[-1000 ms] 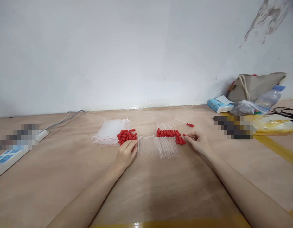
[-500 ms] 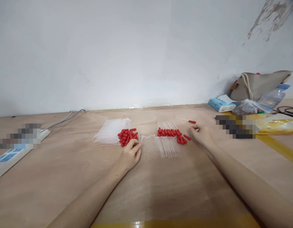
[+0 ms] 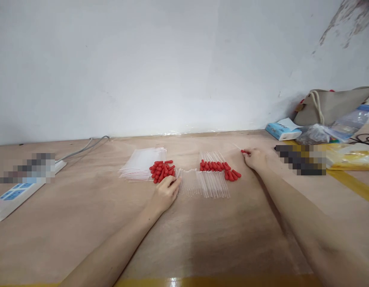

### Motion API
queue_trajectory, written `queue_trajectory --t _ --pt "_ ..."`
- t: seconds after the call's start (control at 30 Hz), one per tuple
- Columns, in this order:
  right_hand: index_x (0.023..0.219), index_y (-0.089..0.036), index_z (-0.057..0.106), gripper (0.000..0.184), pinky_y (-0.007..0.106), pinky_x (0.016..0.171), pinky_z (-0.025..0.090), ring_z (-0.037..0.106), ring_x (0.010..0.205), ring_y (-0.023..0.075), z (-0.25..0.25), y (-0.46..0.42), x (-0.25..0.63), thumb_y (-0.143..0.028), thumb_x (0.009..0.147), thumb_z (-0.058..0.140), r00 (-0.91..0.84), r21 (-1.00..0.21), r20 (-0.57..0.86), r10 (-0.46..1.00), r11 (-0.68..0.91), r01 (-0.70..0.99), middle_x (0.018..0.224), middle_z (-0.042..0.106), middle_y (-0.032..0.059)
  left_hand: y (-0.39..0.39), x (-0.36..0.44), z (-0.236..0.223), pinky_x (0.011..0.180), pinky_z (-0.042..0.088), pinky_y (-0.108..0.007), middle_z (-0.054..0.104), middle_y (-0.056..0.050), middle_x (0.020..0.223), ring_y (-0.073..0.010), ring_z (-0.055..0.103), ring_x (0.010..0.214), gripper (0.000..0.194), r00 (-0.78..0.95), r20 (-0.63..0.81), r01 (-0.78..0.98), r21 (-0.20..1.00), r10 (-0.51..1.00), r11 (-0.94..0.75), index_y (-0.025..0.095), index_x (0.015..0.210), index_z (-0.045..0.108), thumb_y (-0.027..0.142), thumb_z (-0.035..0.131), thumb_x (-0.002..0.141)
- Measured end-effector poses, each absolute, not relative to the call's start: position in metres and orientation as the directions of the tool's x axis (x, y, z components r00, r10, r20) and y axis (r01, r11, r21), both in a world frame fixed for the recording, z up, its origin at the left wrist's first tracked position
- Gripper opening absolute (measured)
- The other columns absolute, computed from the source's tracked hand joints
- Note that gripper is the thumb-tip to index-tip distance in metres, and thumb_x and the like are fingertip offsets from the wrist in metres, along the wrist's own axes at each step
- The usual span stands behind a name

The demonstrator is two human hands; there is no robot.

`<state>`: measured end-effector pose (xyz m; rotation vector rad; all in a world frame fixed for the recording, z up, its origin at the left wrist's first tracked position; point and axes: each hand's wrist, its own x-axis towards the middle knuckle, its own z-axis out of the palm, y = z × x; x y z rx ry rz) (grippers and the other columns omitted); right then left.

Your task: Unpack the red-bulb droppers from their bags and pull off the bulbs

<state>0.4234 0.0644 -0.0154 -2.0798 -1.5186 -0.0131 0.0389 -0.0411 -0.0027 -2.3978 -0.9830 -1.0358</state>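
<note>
My right hand (image 3: 255,158) pinches the red bulb of a single dropper (image 3: 242,151), whose thin clear stem points away to the left. Left of this hand lies a row of red-bulbed droppers (image 3: 214,166), their pale stems pointing toward the wall. Several more red bulbs (image 3: 233,175) rest at the row's near right corner. Just in front is a row of clear thin tubes (image 3: 204,185). At its left end, my left hand (image 3: 166,192) has curled, closed fingers touching the tubes; anything between its fingertips is hidden. A heap of loose red bulbs (image 3: 162,171) sits just beyond it.
A stack of clear plastic bags (image 3: 139,161) lies behind the bulb heap. On the left is a white power strip (image 3: 31,187) with a grey cable. Along the right are a blue tissue pack (image 3: 283,130), a grey bag (image 3: 336,107) and a yellow package (image 3: 342,157).
My right hand let go of a red bulb beside the others, then moved farther back and took the lone dropper by its bulb. My left hand shifted slightly right along the clear tubes.
</note>
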Motion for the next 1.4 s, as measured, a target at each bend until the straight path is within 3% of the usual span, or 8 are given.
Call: queue_trajectory --t 0.17,0.33,0.5,0.73,0.87,1.0,1.13,1.4 --pt "0.097 -0.016 0.066 0.030 0.034 0.075 0.042 0.057 0.083 0.0218 -0.008 0.056 0.412 -0.020 0.074 0.046 0.384 -0.511 0.387 0.838 -0.152 0.846 0.095 0.060 0.0118 -0.046 0.041 -0.002 0.070 0.049 -0.023 0.059 -0.005 0.083 -0.0130 0.057 0.077 0.022 0.436 0.739 0.711 0.066 0.514 -0.700 0.018 0.099 0.059 0.016 0.047 0.080" --pt "0.102 -0.017 0.063 0.032 0.029 0.069 0.045 0.058 0.075 0.0164 0.000 0.037 0.384 -0.028 0.079 0.043 0.374 -0.606 0.453 0.809 -0.028 0.795 0.090 0.062 0.0077 -0.048 0.042 0.000 0.072 0.049 -0.025 0.058 -0.006 0.086 -0.0144 0.056 0.080 0.021 0.420 0.730 0.683 0.137 0.539 -0.717 0.017 0.097 0.059 0.020 0.053 0.078" --pt "0.097 -0.018 0.064 0.027 0.028 0.070 0.046 0.057 0.079 0.0157 0.009 -0.004 0.337 -0.029 0.079 0.048 0.255 -0.675 0.615 0.746 0.331 0.659 0.088 0.060 0.0065 -0.049 0.040 0.006 0.075 0.046 -0.031 0.058 -0.006 0.087 -0.0166 0.054 0.082 0.022 0.400 0.743 0.688 0.143 0.536 -0.711 0.017 0.098 0.060 0.015 0.053 0.077" --pt "0.102 -0.024 0.060 0.026 0.029 0.070 0.045 0.053 0.080 0.0146 0.003 -0.068 0.285 -0.017 0.082 0.047 -0.262 -0.431 0.722 0.640 0.712 0.554 0.088 0.056 0.0050 -0.059 0.039 0.015 0.088 0.038 -0.041 0.053 -0.012 0.112 -0.0245 0.048 0.104 0.042 0.414 0.773 0.747 0.013 0.480 -0.664 0.019 0.117 0.051 0.023 0.058 0.076" --pt "0.104 -0.023 0.058 0.030 0.029 0.069 0.044 0.051 0.078 0.0141 -0.008 -0.079 0.274 -0.010 0.081 0.045 -0.370 -0.298 0.767 0.525 0.801 0.519 0.085 0.055 0.0045 -0.062 0.042 0.014 0.086 0.036 -0.041 0.063 -0.004 0.091 -0.0196 0.053 0.089 0.026 0.544 0.718 0.686 -0.082 0.434 -0.723 0.024 0.104 0.059 0.021 0.058 0.078" --pt "0.108 -0.023 0.055 0.030 0.033 0.076 0.041 0.051 0.080 0.0141 -0.011 -0.078 0.269 -0.012 0.081 0.045 -0.412 -0.228 0.760 0.502 0.801 0.554 0.087 0.056 0.0048 -0.064 0.047 0.011 0.086 0.033 -0.040 0.063 0.001 0.073 -0.0137 0.053 0.072 0.015 0.589 0.690 0.661 -0.112 0.420 -0.742 0.023 0.092 0.062 0.020 0.056 0.079" --pt "0.100 -0.025 0.060 0.022 0.044 0.092 0.026 0.050 0.073 0.0131 -0.007 -0.078 0.266 -0.025 0.079 0.055 -0.388 -0.114 0.773 0.502 0.712 0.693 0.078 0.059 0.0006 -0.066 0.049 0.011 0.087 0.032 -0.039 0.060 0.002 0.066 -0.0123 0.051 0.068 0.011 0.597 0.692 0.657 -0.129 0.407 -0.743 0.023 0.088 0.063 0.020 0.055 0.080" --pt "0.076 -0.025 0.065 0.012 0.041 0.091 0.022 0.045 0.066 0.0110 0.002 -0.083 0.269 -0.025 0.081 0.054 -0.488 0.059 0.749 0.449 0.688 0.723 0.057 0.051 -0.0038 -0.071 0.047 0.012 0.089 0.029 -0.042 0.058 0.002 0.063 -0.0127 0.050 0.069 0.010 0.614 0.676 0.643 -0.127 0.408 -0.756 0.023 0.082 0.063 0.020 0.054 0.080"
